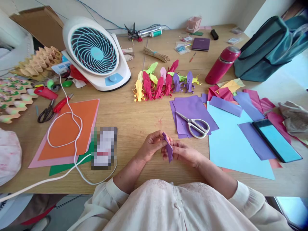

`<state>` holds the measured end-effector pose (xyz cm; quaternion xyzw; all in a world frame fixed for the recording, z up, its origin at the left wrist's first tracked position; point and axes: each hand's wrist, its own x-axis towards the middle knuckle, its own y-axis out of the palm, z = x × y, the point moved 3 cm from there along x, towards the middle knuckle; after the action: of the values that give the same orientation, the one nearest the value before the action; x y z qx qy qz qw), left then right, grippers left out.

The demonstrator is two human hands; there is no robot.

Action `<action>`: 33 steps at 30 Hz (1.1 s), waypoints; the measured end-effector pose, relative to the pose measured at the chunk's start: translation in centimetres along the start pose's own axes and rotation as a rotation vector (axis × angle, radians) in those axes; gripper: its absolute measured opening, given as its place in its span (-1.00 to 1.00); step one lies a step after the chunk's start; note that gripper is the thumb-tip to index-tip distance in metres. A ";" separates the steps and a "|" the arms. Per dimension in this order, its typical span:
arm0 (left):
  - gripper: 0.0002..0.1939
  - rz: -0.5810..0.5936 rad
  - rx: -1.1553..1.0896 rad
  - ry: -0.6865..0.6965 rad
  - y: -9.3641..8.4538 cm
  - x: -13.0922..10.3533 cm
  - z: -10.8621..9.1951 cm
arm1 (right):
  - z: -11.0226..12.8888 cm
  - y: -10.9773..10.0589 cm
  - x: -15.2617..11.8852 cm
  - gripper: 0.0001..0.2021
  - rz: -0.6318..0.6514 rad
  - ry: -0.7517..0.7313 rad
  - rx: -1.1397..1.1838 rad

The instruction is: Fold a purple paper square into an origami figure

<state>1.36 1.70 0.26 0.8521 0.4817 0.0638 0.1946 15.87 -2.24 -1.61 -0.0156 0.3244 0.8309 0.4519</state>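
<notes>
Table [134,118] fills most of the frame, its near edge along the bottom. The white fan [96,53] stands at the upper left, and the teal bag [262,57] at the upper right. A light blue sheet [231,147] lies at the right, with purple paper and a phone [276,139] overlapping its right side. At the left, an orange sheet [62,128] lies on pink paper, a white cable [75,154] looped across it. The red flask [221,65] stands beside the bag. Purple sheets [190,104] lie right of centre, with white-handled scissors [191,123] on top, blades slightly apart.

Both hands are at the lower centre, above the table. The left hand [150,147] has its thumb and fingers closed on the upper part of a folded purple piece [169,152]; the right hand [185,153] pinches its right side, thumb in front. How the fingertips behind it lie, I cannot tell. Small folded figures [158,86], in yellow, green, red, pink and purple, stand close together at the upper centre.
</notes>
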 end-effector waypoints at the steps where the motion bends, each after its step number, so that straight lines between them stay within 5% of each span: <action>1: -0.67 -0.041 0.008 0.010 -0.2 0.0 0.0 | 0.4 -0.2 0.0 -0.59 -0.033 -0.043 -0.095; 7: -0.87 -0.192 0.444 0.051 -0.4 0.1 0.0 | 3.0 -1.9 -0.7 -0.69 -0.455 -0.328 -0.270; 19: -0.71 -0.176 0.722 0.084 0.9 -0.4 0.2 | 1.3 -1.7 0.1 -0.72 -0.477 -0.369 -0.258; 33: -0.85 -0.209 0.731 0.132 1.3 -0.6 0.0 | 1.2 -1.5 -0.2 -0.79 -0.515 -0.392 -0.394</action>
<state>2.09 0.60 0.78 0.8056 0.5684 -0.0779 -0.1480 17.47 -1.19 -1.37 -0.0241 0.0511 0.7239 0.6876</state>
